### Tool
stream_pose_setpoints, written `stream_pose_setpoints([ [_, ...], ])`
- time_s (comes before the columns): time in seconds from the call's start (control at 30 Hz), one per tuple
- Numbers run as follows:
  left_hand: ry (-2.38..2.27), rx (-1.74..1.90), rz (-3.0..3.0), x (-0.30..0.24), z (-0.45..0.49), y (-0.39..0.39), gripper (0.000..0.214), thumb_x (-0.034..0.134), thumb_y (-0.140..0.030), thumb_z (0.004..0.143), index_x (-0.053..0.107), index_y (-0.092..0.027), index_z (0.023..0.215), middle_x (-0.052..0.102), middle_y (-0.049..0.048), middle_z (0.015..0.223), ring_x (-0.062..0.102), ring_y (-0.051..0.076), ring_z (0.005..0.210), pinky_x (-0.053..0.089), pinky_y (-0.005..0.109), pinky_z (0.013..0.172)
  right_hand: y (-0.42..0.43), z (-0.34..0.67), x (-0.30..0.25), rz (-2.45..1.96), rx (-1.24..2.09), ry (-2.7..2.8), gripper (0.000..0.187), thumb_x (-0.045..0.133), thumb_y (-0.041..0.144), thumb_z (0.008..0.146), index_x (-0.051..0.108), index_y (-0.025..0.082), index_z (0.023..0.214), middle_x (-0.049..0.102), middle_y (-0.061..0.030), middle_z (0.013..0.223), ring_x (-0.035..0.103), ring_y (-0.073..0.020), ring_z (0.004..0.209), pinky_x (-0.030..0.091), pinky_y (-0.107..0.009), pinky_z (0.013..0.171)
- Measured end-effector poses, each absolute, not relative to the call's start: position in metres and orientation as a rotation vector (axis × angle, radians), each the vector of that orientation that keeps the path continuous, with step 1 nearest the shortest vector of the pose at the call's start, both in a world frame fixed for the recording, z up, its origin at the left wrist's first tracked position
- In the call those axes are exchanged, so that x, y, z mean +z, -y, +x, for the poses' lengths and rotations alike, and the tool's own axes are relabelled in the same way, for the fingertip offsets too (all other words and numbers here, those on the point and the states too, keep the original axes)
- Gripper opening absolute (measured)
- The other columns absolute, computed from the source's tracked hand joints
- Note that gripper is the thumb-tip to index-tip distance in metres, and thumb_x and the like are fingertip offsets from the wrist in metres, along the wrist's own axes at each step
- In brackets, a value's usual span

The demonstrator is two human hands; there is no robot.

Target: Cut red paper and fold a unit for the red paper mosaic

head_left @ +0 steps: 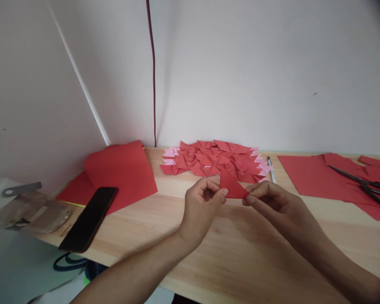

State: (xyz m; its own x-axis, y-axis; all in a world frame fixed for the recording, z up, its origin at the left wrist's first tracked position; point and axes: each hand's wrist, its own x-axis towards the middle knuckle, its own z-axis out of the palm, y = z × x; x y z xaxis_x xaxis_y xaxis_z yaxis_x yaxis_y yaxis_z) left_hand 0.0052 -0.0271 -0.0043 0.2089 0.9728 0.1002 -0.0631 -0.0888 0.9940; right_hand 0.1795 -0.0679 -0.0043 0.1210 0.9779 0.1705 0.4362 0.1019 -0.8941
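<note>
Between my two hands a red paper triangle [232, 186] is held up above the wooden table. My left hand [202, 203] pinches its lower left corner between thumb and fingers. At the right corner, the thumb and fingers of my right hand [274, 202] are closed on the same paper. Just behind lies a pile of folded red paper pieces [209, 158], with pink ones showing at both ends. A white pen [271, 169] with a dark tip rests beside the pile, beyond my right hand.
Red sheets [123, 173] lie at the left, with a black phone [89, 219] over their edge. More red paper [310, 175] is at the right, under black-handled scissors [367, 185]. A clear container [47, 215] stands at the far left. A thin cable [153, 67] hangs down the wall.
</note>
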Motion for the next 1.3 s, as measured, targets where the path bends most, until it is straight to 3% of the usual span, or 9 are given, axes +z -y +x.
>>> stream_pose_setpoints([
  [0.13,-0.956,1.151,1.445,-0.003,0.003,0.029,0.016,0.062,-0.023,0.079,0.053,-0.015,0.068,0.057,-0.0008,0.070,0.050,0.010,0.067,0.039,0.021,0.062,0.067,0.180,-0.001,-1.447,0.911,1.444,0.022,0.062,0.044,0.079,0.059,0.022,0.079,0.065,-0.0044,0.084,0.062,-0.0196,0.080,0.050,-0.031,0.070],
  [0.27,-0.959,1.081,1.570,-0.003,0.003,0.032,0.014,0.061,-0.021,0.078,0.054,-0.016,0.068,0.058,-0.0003,0.074,0.051,0.010,0.069,0.039,0.020,0.061,0.064,0.183,0.002,-1.312,0.973,1.412,0.026,0.064,0.044,0.079,0.059,0.024,0.095,0.064,-0.0068,0.101,0.062,-0.0226,0.096,0.053,-0.034,0.080],
  [0.37,-0.980,0.983,1.673,-0.005,0.005,0.034,0.013,0.061,-0.020,0.078,0.054,-0.016,0.067,0.056,-0.0021,0.068,0.048,0.009,0.062,0.036,0.020,0.056,0.063,0.186,0.002,-1.286,0.912,1.386,0.022,0.065,0.041,0.078,0.060,0.025,0.093,0.063,-0.0063,0.109,0.060,-0.0221,0.105,0.051,-0.034,0.087],
  [0.47,-1.003,0.905,1.763,-0.007,0.007,0.036,0.014,0.061,-0.021,0.078,0.054,-0.017,0.067,0.057,-0.0028,0.067,0.048,0.008,0.060,0.034,0.020,0.055,0.063,0.189,0.001,-1.316,0.874,1.364,0.021,0.066,0.041,0.078,0.061,0.024,0.088,0.065,-0.0053,0.104,0.062,-0.0207,0.099,0.050,-0.033,0.086],
  [0.63,-1.000,0.872,1.871,-0.009,0.008,0.036,0.014,0.061,-0.020,0.078,0.053,-0.017,0.067,0.058,-0.0032,0.067,0.050,0.009,0.062,0.036,0.020,0.059,0.064,0.190,-0.001,-1.391,0.853,1.355,0.021,0.065,0.042,0.079,0.060,0.023,0.084,0.065,-0.0024,0.085,0.062,-0.0166,0.079,0.051,-0.028,0.071],
  [0.87,-0.995,0.875,1.880,-0.009,0.008,0.035,0.014,0.060,-0.019,0.078,0.053,-0.017,0.066,0.058,-0.0033,0.067,0.051,0.009,0.062,0.037,0.020,0.059,0.064,0.188,0.000,-1.393,1.007,1.325,0.029,0.065,0.043,0.078,0.062,0.024,0.099,0.070,-0.0039,0.096,0.066,-0.0195,0.091,0.052,-0.030,0.079],
  [1.3,-1.005,0.819,1.792,-0.005,0.010,0.036,0.014,0.059,-0.020,0.076,0.052,-0.017,0.065,0.055,-0.0028,0.064,0.049,0.010,0.060,0.037,0.022,0.058,0.068,0.188,0.001,-1.493,0.825,1.405,0.024,0.065,0.044,0.078,0.075,0.028,0.092,0.074,-0.0033,0.098,0.067,-0.0242,0.096,0.053,-0.039,0.087],
])
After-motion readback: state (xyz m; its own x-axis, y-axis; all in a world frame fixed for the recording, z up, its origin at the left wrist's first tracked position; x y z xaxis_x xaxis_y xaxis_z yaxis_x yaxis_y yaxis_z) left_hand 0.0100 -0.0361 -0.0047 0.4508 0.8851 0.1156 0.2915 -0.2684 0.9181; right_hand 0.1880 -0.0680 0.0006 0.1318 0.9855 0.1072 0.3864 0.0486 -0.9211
